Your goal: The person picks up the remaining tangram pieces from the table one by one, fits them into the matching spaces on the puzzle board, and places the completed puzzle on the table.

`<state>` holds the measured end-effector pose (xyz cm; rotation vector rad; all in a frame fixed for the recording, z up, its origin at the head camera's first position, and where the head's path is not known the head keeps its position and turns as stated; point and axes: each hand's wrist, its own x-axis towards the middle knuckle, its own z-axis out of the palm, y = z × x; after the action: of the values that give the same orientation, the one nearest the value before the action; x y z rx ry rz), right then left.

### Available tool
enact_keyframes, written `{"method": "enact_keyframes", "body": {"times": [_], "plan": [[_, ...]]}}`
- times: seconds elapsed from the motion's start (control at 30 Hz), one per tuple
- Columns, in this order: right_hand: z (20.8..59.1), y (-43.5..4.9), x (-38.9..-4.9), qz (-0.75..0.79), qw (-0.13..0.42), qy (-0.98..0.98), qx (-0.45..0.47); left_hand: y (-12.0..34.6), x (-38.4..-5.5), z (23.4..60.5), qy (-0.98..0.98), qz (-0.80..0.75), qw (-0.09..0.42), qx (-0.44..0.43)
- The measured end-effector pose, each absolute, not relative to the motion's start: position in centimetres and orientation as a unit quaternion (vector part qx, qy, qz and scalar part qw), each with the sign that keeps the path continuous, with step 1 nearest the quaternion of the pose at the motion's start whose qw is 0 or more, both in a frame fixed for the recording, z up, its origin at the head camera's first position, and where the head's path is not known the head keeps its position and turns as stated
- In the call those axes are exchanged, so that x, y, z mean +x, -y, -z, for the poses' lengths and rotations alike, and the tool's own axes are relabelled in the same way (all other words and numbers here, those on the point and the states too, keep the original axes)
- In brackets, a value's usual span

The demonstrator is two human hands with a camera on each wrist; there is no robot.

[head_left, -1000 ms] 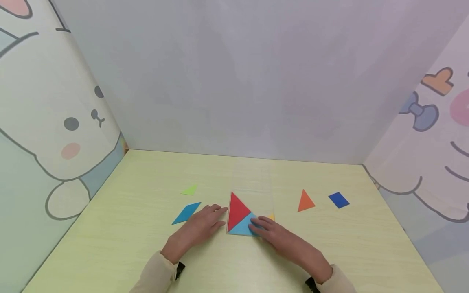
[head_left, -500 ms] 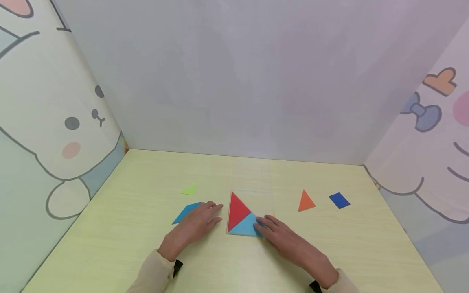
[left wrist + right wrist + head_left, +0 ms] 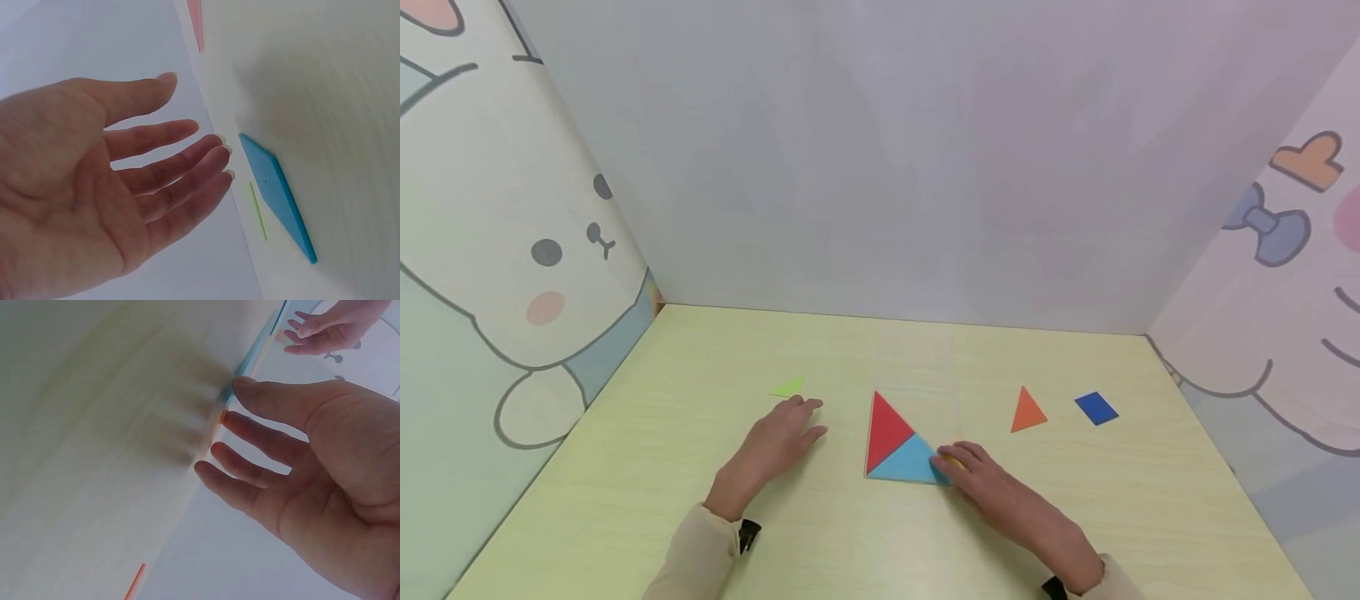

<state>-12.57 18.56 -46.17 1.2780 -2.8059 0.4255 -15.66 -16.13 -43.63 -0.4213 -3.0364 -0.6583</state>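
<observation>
In the head view a red triangle (image 3: 886,433) and a light blue triangle (image 3: 906,463) lie edge to edge in the table's middle. My right hand (image 3: 981,479) has its fingertips at the light blue triangle's right corner, over a mostly covered yellow piece (image 3: 957,457). Its fingers are relaxed and slightly bent in the right wrist view. My left hand (image 3: 775,446) hovers with loose, spread fingers, just below a green triangle (image 3: 790,387). The left wrist view shows a blue parallelogram (image 3: 275,194) beyond its fingertips; the hand hides that piece in the head view.
An orange triangle (image 3: 1027,411) and a dark blue square (image 3: 1096,408) lie to the right on the pale wooden table (image 3: 865,550). Faint outlines of a clear tray (image 3: 917,367) run behind the red triangle. Walls with cartoon prints enclose the table's back and sides.
My left hand has moved left, away from the red triangle and over the blue parallelogram. My right hand has slid slightly right along the light blue triangle. The pieces show no clear shift.
</observation>
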Motion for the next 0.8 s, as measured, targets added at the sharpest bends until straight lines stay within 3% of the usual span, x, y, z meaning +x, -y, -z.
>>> {"method": "enact_keyframes", "body": {"times": [0.3,0.8], "plan": [[46.2,-18.7,-12.7,-0.157,0.023,0.895,0.417,17.7,-16.0,43.4,0.967,0.226,-0.018,-0.117],[45.8,-18.5,-12.7,-0.144,-0.008,0.909,0.391,19.1,-16.6,43.4,0.973,0.212,-0.059,-0.065]]}}
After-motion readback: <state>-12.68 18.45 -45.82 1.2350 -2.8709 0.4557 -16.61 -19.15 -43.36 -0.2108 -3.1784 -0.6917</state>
